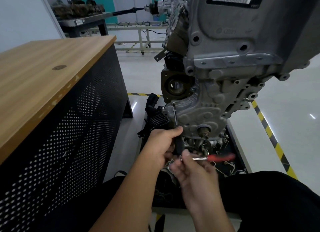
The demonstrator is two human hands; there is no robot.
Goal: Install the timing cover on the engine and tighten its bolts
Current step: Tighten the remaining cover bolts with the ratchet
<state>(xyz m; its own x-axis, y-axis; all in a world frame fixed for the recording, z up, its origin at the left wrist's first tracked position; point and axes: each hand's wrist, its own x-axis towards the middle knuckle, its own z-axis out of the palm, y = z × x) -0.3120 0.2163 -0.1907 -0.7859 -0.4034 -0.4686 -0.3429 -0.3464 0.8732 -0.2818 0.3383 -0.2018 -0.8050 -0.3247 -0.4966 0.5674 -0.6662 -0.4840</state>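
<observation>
Engine (pixel 242 62) stands upright on a stand at right, filling the far right of view. Wood-top bench (pixel 43 72) with black perforated front sits left, well apart from it. Timing cover (pixel 204 109), the ribbed grey casting, already sits against the lower engine front, so placement looks done; judging from this, bolt tightening is under way.

Long driver (pixel 175 117) runs up from the hands to a bolt (pixel 173 104) at the cover's upper left edge, tip on it. Left hand (pixel 164 145), its grip clamped round the driver's black handle. Right hand (pixel 192 169) is blurred, just near of the left; its grip looks curled near the driver's end, but whether it actually holds it, cannot tell. Red-handled tool (pixel 220 157) lies in the tray near the engine base.

Several open bolt holes show along the cover's right edge, so more fasteners likely left.

Writing: black label at the top with a barcode, partly cut off, reads roughly "666660". A ring-style logo is cast below it.
</observation>
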